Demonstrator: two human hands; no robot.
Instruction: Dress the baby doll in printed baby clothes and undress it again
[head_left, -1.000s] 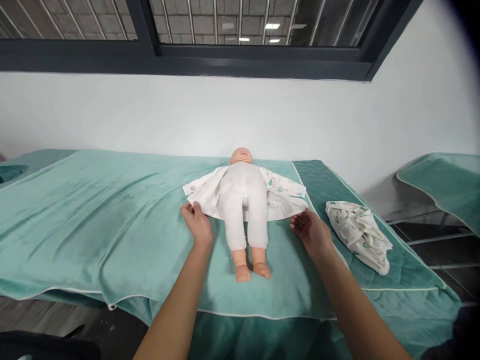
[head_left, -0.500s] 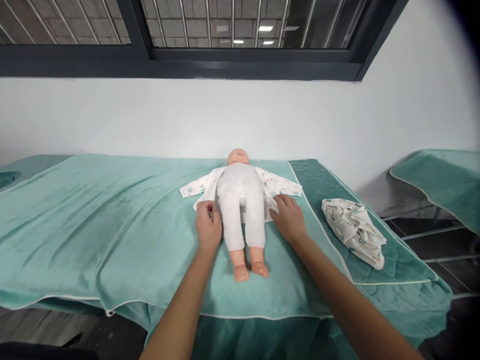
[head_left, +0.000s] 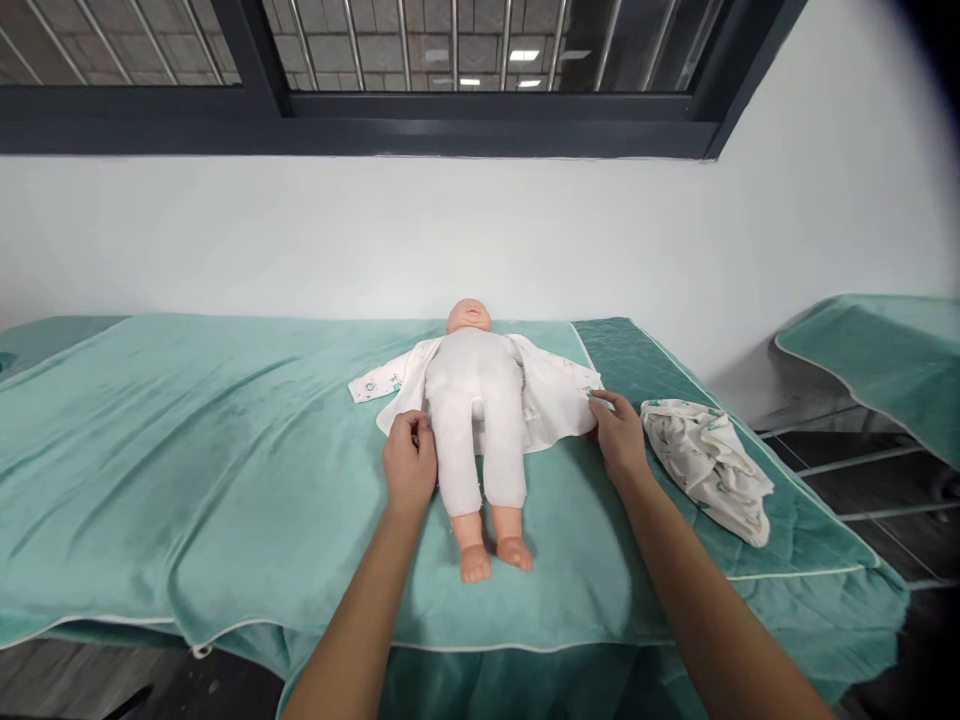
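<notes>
A baby doll (head_left: 478, 370) with a white cloth body lies on its back, feet towards me. Under its body a white printed baby jacket (head_left: 555, 400) is spread open, sleeves out to both sides. My right hand (head_left: 621, 440) pinches the edge of the jacket's right front panel and holds it outward, its plain white inner side showing. At the doll's left side my left hand (head_left: 410, 462) is closed, fingers curled at the lower edge of the left panel. Its fingertips are partly hidden.
The doll lies on a green velvety cover (head_left: 247, 450) over a bed. A crumpled printed white garment (head_left: 709, 470) lies right of my right hand. Behind are a white wall (head_left: 300, 240) and a dark window frame (head_left: 480, 135). Another green-covered surface (head_left: 885, 360) stands at far right.
My right hand has moved to the right, drawing the right front panel of the jacket outward over its sleeve. My left hand stays at the left panel. The view has shifted slightly.
</notes>
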